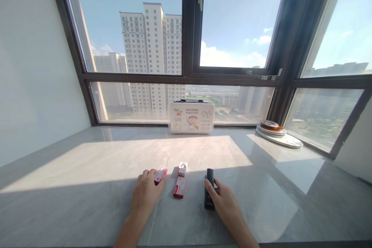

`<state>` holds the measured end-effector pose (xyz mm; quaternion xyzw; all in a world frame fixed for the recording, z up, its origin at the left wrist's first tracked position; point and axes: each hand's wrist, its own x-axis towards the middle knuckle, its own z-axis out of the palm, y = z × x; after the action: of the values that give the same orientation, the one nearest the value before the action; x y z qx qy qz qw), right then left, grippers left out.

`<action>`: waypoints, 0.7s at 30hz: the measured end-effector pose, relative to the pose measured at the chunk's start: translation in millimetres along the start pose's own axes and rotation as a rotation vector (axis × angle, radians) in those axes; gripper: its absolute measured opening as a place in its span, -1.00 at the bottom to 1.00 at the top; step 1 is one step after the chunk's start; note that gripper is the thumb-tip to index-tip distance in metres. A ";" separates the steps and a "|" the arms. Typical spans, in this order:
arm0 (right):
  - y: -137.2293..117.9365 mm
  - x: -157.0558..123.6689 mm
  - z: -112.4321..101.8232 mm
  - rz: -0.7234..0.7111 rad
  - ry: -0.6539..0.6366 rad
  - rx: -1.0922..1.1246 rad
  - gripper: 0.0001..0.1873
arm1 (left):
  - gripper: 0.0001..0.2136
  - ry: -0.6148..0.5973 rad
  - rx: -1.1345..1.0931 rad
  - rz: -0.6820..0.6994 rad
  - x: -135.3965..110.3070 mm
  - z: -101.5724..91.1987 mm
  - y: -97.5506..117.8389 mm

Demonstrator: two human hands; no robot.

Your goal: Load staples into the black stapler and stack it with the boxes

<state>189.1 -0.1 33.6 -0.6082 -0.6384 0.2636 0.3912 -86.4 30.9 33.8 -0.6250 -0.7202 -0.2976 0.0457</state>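
My left hand is closed around a small pink-and-white staple box, low over the counter or resting on it; I cannot tell which. To its right, two more boxes lie end to end on the counter: a white one with red at the far end and a red-and-white one nearer me. Further right, my right hand grips a black stapler, its long side pointing away from me. The thumb lies over the stapler's top, and the fingers are partly hidden on its right side.
A white case with cartoon prints stands upright against the window at the back. Stacked plates or round boards lie in the right rear corner. The grey marble-look counter meets a white wall on the left.
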 end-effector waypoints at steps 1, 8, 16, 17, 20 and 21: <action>0.3 0.0 -0.1 0.001 -0.006 0.013 -0.50 | -0.69 0.012 -0.001 -0.007 -3.0 -2.1 -2.4; 1.9 0.9 0.4 0.003 -0.012 0.027 -0.48 | -0.69 0.027 0.121 -0.064 -48.5 -19.3 -28.0; 3.2 -1.9 0.9 0.036 0.011 0.016 -0.41 | -0.58 -0.053 0.039 0.129 -44.9 -2.1 44.4; 3.4 -2.8 0.8 0.038 0.015 0.017 -0.39 | -0.56 -0.083 0.026 0.137 -39.4 3.8 56.2; 4.5 -4.9 0.8 0.036 0.016 0.019 -0.36 | -0.55 -0.139 0.006 0.129 -25.1 20.5 81.1; 5.5 -5.1 0.8 0.036 0.013 0.020 -0.35 | -0.56 -0.149 -0.001 0.130 -22.5 25.0 85.9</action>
<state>191.3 -4.3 27.8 -0.6175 -0.6219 0.2730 0.3967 5.8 26.9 35.5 -0.6909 -0.6793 -0.2473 0.0108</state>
